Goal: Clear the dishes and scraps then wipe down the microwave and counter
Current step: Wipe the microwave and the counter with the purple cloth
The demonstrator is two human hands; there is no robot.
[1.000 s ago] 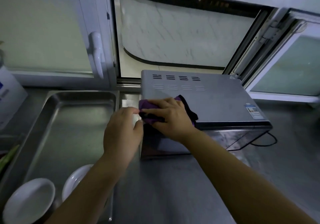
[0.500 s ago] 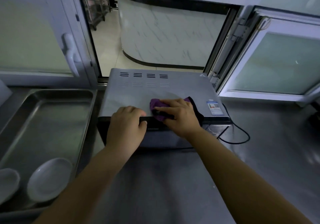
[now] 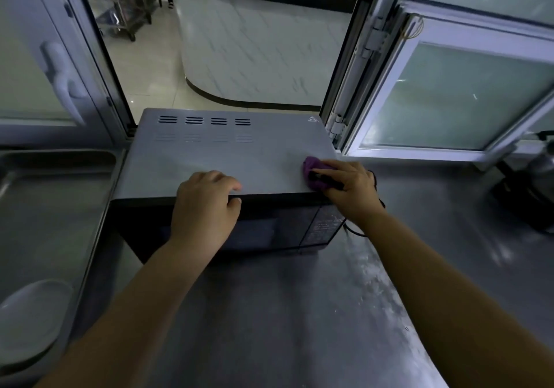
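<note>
Wiping is the step in hand, I judge, and I'm watching it from the head view. My right hand (image 3: pixel 347 188) has its fingers curled round a bunched purple cloth (image 3: pixel 313 169), pressing it on the microwave (image 3: pixel 227 160) top at the front right corner. My left hand (image 3: pixel 207 204) grips the front top edge near the middle — fingers curled over onto the top, thumb against the dark front face — bracing the box on the steel counter (image 3: pixel 284 312).

To do this well, I'd keep the brace firm so the microwave doesn't skid, run the cloth in overlapping passes across the top, and work right up to the vent slots (image 3: pixel 205 121) at the back without stuffing cloth into them. The front door and keypad panel look like the next surfaces to take, then the counter, which shows pale smears on its right side.

What I can't read: the cloth is mostly under the fingers, so its size and dampness are a guess. A dark cord (image 3: pixel 355 231) loops out beside the right wrist; its plug end is out of sight. A white plate (image 3: pixel 30 318) sits in the metal tray (image 3: pixel 60 207) at lower left, cut off by the frame edge — whether more dishes or any scraps remain, I cannot tell.
</note>
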